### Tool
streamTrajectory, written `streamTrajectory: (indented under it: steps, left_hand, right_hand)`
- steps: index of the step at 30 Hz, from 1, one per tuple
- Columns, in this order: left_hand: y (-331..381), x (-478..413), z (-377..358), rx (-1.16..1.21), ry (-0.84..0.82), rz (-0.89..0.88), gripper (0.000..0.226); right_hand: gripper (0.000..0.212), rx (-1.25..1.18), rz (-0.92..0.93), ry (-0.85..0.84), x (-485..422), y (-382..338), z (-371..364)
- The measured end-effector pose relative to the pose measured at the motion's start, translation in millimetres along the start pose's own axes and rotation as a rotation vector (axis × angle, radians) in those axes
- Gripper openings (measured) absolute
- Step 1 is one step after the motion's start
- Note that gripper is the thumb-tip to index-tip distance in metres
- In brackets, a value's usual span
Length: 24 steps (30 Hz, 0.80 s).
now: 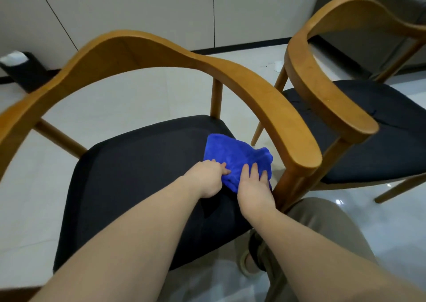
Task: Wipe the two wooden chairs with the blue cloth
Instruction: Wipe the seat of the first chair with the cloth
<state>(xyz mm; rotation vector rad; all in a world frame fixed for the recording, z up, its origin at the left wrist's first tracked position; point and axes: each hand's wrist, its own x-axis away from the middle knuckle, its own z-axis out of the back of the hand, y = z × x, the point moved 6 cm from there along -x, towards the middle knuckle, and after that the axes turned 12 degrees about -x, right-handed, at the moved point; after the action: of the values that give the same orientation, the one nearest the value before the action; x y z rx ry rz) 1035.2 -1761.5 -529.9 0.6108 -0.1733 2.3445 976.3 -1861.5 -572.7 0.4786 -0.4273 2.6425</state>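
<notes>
— Where is the blue cloth (232, 154)?
— It lies on the black seat (138, 174) of the near chair (253, 89), at the right side.
— And the hands?
— The left hand (208, 177) pinches the cloth's edge. The right hand (253, 186) presses flat on it, fingers straight.

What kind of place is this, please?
Probably a room in a home or office: one wooden armchair, a second armchair beside it, a glossy tiled floor and plain panelled walls.
</notes>
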Motion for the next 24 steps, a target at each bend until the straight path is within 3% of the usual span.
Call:
streamTrajectory:
  steps: [7,17,24]
  left_hand:
    - [20.0,32.5,-12.0,-0.047,-0.028,-0.025,0.058]
    - [26.4,72.4,-32.2,-0.055,-0.061,-0.037,0.058]
    - [21.5,99.3,-45.6,-0.089,-0.113,-0.049,0.061]
  right_hand:
    - [0.07,0.182,0.065,-0.008,29.8,7.8,-21.7]
    - [0.077,0.061,0.003,-0.067,69.7,6.7,-32.2]
    - [0.074,0.018,0.028,-0.012,86.5,-0.5,-57.6]
